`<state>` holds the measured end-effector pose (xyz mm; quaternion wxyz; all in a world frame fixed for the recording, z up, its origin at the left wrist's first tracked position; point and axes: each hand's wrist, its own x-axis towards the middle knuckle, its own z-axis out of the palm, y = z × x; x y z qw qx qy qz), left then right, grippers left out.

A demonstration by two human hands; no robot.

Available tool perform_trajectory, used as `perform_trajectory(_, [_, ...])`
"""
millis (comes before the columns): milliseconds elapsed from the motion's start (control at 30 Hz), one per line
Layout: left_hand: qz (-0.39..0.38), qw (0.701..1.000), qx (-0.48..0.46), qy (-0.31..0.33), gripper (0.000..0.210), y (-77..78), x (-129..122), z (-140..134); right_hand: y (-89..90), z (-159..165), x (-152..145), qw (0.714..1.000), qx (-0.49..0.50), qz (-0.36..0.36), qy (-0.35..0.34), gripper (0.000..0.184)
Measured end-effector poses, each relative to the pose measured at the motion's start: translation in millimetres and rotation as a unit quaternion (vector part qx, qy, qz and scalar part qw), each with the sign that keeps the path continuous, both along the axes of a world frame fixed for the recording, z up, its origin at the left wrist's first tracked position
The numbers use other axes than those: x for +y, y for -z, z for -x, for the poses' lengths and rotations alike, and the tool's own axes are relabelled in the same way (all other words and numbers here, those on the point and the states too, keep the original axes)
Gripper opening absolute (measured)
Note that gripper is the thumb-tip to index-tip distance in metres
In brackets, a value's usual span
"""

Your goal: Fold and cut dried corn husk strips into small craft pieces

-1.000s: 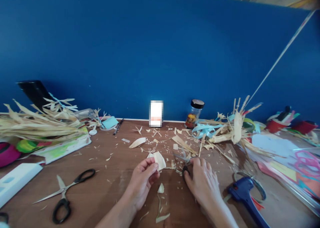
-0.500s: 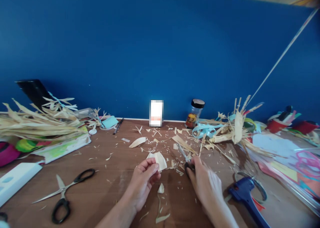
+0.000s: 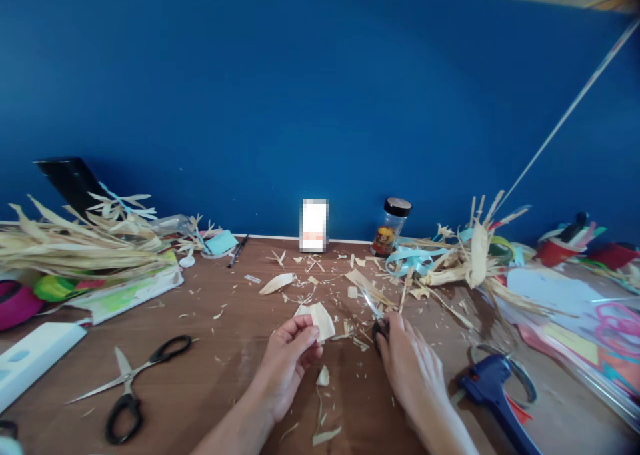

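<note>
- Husk piece (image 3: 323, 321): pale, upper end free; it sits in front and to the left of the jar (image 3: 389, 232), the landmark for all places given here.
- Left hand (image 3: 287, 362): thumb and fingers pinch the husk piece by its lower left edge.
- Right hand (image 3: 414, 365): curled around the black handles of the scissors (image 3: 371, 304), in front of the jar; the blades point away from the wearer, apart from the husk piece. Their exact opening cannot be told.
- Scraps (image 3: 277, 283): shavings and slivers strewn in front of the jar and to its left.
- Ribbon (image 3: 414, 260): light blue, looped just beside the jar's base, on its right.
- Husk bundle (image 3: 479, 258): right of the jar, beyond the ribbon.
- Glue gun (image 3: 493, 378): dark blue, front right of the jar.
- Loose scissors (image 3: 128, 376): blades spread, well to the front left of the jar.
- Pen (image 3: 238, 251): left of the jar.
- Table (image 3: 210, 352): brown, beneath the jar.
- Partition (image 3: 300, 95): blue, behind the jar.
</note>
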<state>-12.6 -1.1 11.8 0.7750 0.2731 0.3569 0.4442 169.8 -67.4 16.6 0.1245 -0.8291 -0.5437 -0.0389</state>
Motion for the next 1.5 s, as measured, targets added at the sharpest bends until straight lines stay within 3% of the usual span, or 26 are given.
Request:
perform_trajectory(333, [0.002,1.000,-0.003,-0.002,0.020,0.6,-0.8,0.0,2.0,-7.2,5.1,0.999,-0.030,-0.019,-0.034,0.029])
perform_trajectory(567, [-0.001,1.000,-0.003,0.001,0.020,0.0,-0.7,-0.2,3.7,-5.2,3.4,0.998,-0.066,0.004,0.006,0.033])
perform_trajectory(733, [0.001,1.000,0.001,0.000,0.020,-0.8,0.5,-0.6,3.4,-7.8,5.1,1.000,-0.004,0.001,-0.012,0.026])
perform_trajectory(833, [-0.003,1.000,0.006,0.004,0.020,-0.7,0.1,-0.9,2.5,-2.6,6.2,0.995,0.073,-0.064,-0.034,0.027])
perform_trajectory(933, [-0.013,1.000,0.017,0.019,0.020,-0.1,-2.4,-1.6,-1.0,10.6,6.0,0.952,0.254,-0.136,-0.105,0.029])
perform_trajectory(1067, [-0.036,0.997,0.047,0.049,0.021,-1.7,-6.9,-2.9,-4.7,29.1,4.9,0.848,0.493,-0.109,-0.161,0.030])
perform_trajectory(1133, [-0.047,0.995,0.063,0.065,0.020,-3.5,-8.6,-3.5,-4.9,34.2,4.5,0.828,0.523,-0.096,-0.176,0.027])
perform_trajectory(1500, [-0.053,0.989,0.087,0.104,0.018,0.0,-10.1,-4.2,-6.6,35.4,3.8,0.872,0.447,-0.100,-0.174,0.024])
